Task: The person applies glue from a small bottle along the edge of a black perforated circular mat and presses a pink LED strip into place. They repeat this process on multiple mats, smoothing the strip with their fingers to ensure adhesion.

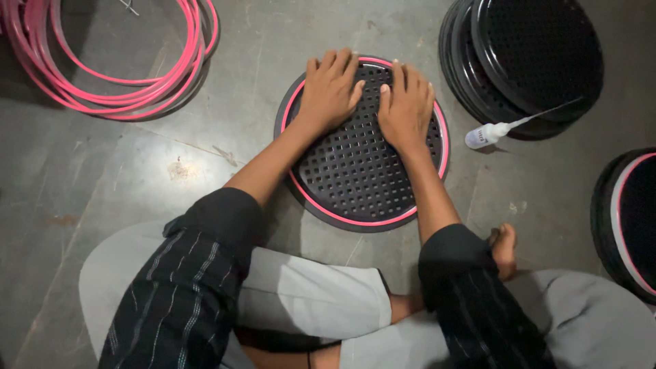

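left hand: left hand (331, 89) lies flat, palm down, on the far left part of the grille (355, 171); fingers spread a little and pointing away from the person, gripping nothing.
right hand: right hand (406, 106) lies flat beside it on the far right part of the grille, fingers stretched toward the far rim, closed on nothing.
hands together: the two sit side by side, the left thumb close to the right forefinger; whether they touch i cannot tell.
grille: round black disc full of small square holes, lying flat on the floor (137, 178) in front of the person's crossed legs, about mid-frame.
ring: a pink ring (362, 220) runs inside the grille's rim, seen along the near edge and both sides; the hands cover part of it at the far edge.
bottle: small white bottle (486, 134) with a long thin nozzle lies on its side just right of the grille, nozzle pointing at the stack.
stack: pile of black grilles (533, 55) at upper right, leaning, near the bottle.
far right: another black grille with a pink ring (632, 219), cut by the frame edge.
hoops: loose pink hoops (123, 61) heaped at upper left, well apart from the hands.
floor: grey, scuffed, with a pale patch at left.
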